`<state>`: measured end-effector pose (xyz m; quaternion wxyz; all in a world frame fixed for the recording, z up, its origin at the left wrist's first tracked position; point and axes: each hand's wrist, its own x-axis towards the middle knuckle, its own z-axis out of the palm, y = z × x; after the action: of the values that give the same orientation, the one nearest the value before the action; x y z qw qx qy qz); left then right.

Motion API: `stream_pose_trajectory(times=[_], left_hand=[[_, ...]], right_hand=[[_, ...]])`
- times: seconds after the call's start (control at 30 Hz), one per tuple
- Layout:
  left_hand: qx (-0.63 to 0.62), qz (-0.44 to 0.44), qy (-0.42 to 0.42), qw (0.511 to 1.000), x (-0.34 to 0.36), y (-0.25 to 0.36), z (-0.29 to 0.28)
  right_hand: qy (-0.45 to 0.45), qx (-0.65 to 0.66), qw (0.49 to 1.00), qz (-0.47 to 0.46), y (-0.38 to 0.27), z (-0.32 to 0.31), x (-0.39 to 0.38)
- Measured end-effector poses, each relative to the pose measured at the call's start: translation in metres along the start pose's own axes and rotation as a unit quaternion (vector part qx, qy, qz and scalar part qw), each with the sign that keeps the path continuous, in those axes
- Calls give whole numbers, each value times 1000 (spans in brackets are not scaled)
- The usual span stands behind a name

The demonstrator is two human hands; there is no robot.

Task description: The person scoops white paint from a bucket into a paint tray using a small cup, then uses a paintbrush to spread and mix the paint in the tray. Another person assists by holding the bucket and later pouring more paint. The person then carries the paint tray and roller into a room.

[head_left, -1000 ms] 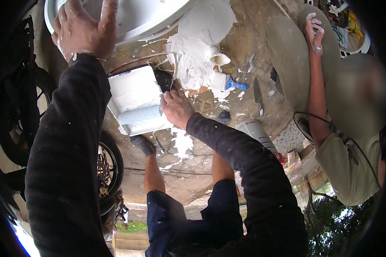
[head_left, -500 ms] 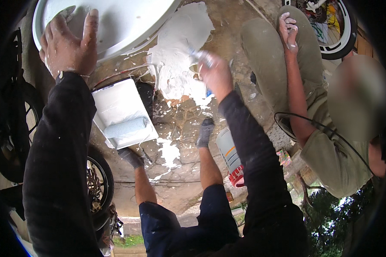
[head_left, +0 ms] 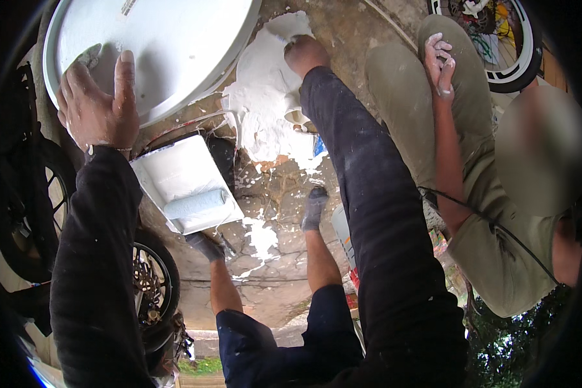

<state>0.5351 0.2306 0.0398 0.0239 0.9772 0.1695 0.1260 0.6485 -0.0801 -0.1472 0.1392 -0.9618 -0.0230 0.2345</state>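
A co-worker (head_left: 511, 246) in a light shirt sits on the right of the cracked floor (head_left: 265, 304), one paint-smeared hand on the trousers. At upper left lies a large round white basin (head_left: 187, 45); to its right spreads a thick puddle of white paint (head_left: 258, 84). Below the basin stands a white paint tray (head_left: 181, 161). The left hand (head_left: 100, 116) is over the basin's near left part, thumb and fingers apart; a pale, smeared piece shows beyond the fingers, but whether it is gripped cannot be told. The right hand (head_left: 306, 55) is curled at the puddle's upper right; what it holds, if anything, is hidden. A pale blue paint roller (head_left: 195, 204) lies across the tray's lower end. A small white cup (head_left: 291, 108) lies in the paint, beside the right sleeve.
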Motion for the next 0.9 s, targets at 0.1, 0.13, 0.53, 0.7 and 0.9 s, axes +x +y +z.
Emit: stream_pose_trajectory(times=[0.1, 0.13, 0.53, 0.7, 0.9], left_hand=[[2, 0, -4, 1000, -1, 0, 1], [0, 0, -4, 1000, 0, 1, 2], [-18, 5, 8, 1000, -2, 7, -1], [-6, 13, 10, 1000, -1, 5, -2], [-24, 15, 15, 999, -3, 4, 1]], right_hand=[[-49, -16, 996, -74, 14, 6, -9], [-70, -35, 993, -88, 23, 3, -8], [0, 12, 1000, 9, 45, -24, -16], [-73, 63, 993, -62, 27, 13, -36], [-275, -4, 951, -143, 17, 9, -43]])
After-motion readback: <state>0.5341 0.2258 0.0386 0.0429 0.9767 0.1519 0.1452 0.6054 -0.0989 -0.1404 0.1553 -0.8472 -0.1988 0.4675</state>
